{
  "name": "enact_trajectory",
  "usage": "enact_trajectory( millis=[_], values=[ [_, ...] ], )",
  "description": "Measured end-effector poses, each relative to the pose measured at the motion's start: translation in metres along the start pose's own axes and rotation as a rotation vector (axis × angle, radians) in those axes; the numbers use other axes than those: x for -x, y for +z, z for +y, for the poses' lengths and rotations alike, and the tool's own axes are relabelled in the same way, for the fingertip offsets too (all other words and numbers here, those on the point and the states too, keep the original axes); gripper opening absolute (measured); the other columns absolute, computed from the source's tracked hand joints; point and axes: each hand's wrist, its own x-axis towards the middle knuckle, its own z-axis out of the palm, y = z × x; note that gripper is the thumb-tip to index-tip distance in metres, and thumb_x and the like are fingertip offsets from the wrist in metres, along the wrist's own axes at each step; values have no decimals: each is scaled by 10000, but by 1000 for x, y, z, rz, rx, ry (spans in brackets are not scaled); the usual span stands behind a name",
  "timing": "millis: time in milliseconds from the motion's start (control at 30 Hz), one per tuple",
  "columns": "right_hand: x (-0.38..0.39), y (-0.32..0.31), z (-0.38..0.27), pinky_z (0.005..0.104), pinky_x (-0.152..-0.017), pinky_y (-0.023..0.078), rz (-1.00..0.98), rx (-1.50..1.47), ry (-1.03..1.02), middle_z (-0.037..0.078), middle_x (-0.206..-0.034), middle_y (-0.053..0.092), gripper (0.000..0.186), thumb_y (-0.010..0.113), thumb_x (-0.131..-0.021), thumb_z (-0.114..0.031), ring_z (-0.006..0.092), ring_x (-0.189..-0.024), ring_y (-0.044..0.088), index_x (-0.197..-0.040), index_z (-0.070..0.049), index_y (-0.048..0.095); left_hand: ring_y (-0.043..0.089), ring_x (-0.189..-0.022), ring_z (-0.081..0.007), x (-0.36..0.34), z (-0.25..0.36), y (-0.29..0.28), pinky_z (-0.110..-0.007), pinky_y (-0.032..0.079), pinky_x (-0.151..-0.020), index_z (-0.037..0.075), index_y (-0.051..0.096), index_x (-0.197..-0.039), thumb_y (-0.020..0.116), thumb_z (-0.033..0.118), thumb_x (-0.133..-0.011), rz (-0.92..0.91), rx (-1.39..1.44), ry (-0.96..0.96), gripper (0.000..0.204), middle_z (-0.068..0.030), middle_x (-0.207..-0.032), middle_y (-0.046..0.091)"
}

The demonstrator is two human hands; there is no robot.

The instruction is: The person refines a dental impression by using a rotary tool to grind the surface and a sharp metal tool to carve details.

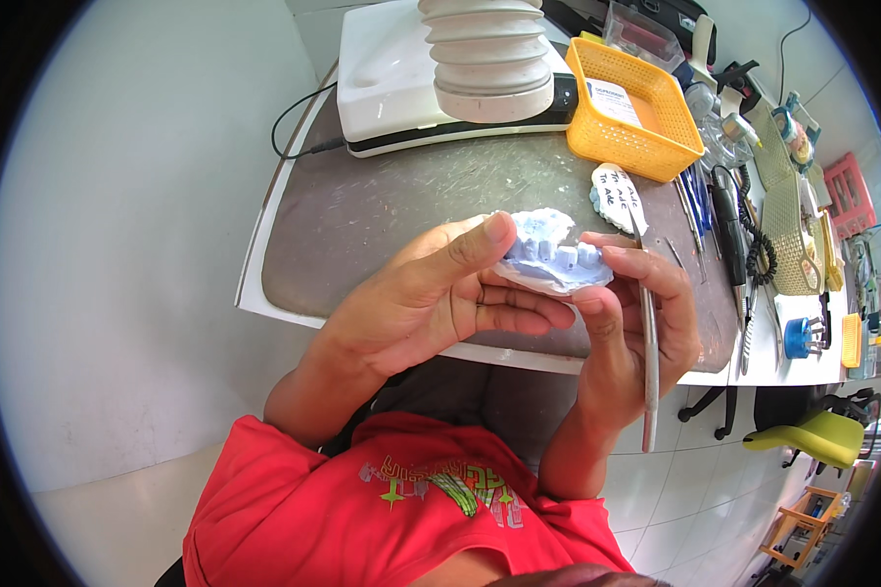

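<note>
A pale blue and white dental cast (556,262) with a row of teeth is held up above the front of the bench. My left hand (431,284) grips its left end, the thumb on top and fingers curled beneath. At the other end, the thumb and index finger of my right hand (636,318) pinch the cast. A slim metal carving knife (649,367) is also held in that right hand, its thin blade pointing away from me and its handle toward me. Beyond the right hand, a second plaster piece (618,199) with handwriting lies on the grey mat.
A white dust-extraction box (392,73) with a ribbed hose (487,59) stands at the back. Right of it is a yellow basket (646,152). Several slim tools, a black handpiece (728,230) with coiled cord and a blue bur holder (803,338) occupy the right side.
</note>
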Motion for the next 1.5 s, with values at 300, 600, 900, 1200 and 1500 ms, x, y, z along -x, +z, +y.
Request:
enact_trajectory(
  millis=[300,600,900,1200,1500],
  values=[
    [5,0,-2,300,-858,582,32,66,151,218,-1163,697,279,752,-831,49,208,-1007,703,-1093,19,661,553,-1289,-333,-2,-28,14,-428,472,-1075,63,136,-1567,763,185,-890,216,-348,545,931,-267,-1368,547],
    [6,-3,-1,308,-885,590,4,22,154,231,-1173,683,301,723,-849,73,238,-1059,694,-1133,34,629,401,-1419,-276,6,-42,10,-371,430,-1114,2,298,-1535,665,-99,-878,179,-649,726,759,-180,-1591,308],
    [7,-2,-1,313,-890,591,-11,30,139,238,-1176,676,305,713,-849,88,250,-1070,691,-1137,36,625,522,-1320,-349,7,-47,9,-402,436,-1095,-48,167,-1550,685,-64,-886,236,-818,804,842,-270,-1427,485],
    [7,-3,1,301,-851,599,-15,50,125,225,-1160,682,318,725,-827,99,235,-1026,704,-1125,32,637,429,-1400,-277,8,-46,8,-362,431,-1103,-29,348,-1508,664,-104,-874,203,-739,780,713,-202,-1549,379],
    [7,-6,0,302,-830,604,-40,51,112,217,-1139,683,350,730,-804,123,239,-1037,695,-1133,36,648,529,-1314,-339,2,-43,18,-412,457,-1076,-4,110,-1570,719,86,-908,322,-527,722,904,-299,-1411,495]
  ],
)
